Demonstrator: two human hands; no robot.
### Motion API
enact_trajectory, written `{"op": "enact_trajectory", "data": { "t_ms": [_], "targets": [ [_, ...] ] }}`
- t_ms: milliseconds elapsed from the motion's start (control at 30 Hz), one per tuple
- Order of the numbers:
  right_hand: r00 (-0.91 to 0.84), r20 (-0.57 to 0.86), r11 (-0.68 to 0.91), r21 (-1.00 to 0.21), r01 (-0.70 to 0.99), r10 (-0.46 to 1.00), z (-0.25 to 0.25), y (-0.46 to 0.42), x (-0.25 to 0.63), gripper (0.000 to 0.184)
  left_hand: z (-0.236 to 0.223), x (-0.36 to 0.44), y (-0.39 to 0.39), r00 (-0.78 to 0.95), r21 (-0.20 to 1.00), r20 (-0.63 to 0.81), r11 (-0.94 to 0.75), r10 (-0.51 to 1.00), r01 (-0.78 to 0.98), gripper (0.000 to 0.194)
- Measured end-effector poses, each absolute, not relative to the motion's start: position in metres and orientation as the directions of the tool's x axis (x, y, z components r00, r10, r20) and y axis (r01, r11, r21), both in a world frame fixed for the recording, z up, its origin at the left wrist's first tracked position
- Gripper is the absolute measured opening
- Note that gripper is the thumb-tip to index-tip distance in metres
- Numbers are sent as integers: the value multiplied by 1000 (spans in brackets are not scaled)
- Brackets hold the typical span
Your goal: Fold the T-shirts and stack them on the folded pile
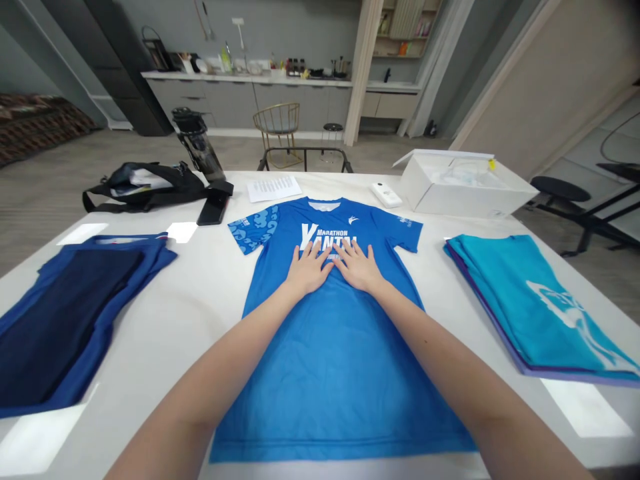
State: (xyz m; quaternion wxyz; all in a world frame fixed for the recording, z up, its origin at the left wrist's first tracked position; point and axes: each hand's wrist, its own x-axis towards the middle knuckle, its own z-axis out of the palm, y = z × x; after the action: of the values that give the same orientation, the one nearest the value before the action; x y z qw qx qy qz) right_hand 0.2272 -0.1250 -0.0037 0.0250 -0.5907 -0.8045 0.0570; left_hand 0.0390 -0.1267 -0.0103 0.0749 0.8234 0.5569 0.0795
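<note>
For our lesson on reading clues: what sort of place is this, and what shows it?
Probably a home kitchen and dining area: beyond the white table are a cluttered counter, grey cabinets and a gold-framed chair.

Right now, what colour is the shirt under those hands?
The shirt is bright blue, seen best in the head view.

Black bag [173, 181], dark bottle [204, 150], phone [213, 209], printed paper [274, 189], white box [443, 197], gold-framed chair [278, 127] behind
</note>
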Motion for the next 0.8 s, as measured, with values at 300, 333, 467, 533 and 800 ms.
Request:
{"op": "enact_trajectory", "data": {
  "t_ms": [300, 333, 467, 533, 800],
  "targets": [
    [-294, 6, 292, -132, 947, 956, -2, -222, 234, 68, -11, 32, -244, 357, 202, 98, -370, 929, 907, 65],
    [-302, 6, 300, -135, 944, 953, -1, -231, 236, 68, -10, 31, -255, 359, 199, 97, -372, 928, 907, 66],
    [-304, -2, 300, -142, 943, 953, 1, -262, 241, 68, -8, 28, -295, 356, 190, 87, -366, 931, 911, 66],
    [-313, 0, 310, -148, 939, 950, 1, -280, 243, 68, -7, 28, -312, 351, 189, 92, -362, 932, 913, 66],
    [-373, -20, 366, -156, 917, 927, 4, -334, 272, 70, 0, -10, -333, 421, 182, 71, -427, 904, 886, 63]
  ]
}}
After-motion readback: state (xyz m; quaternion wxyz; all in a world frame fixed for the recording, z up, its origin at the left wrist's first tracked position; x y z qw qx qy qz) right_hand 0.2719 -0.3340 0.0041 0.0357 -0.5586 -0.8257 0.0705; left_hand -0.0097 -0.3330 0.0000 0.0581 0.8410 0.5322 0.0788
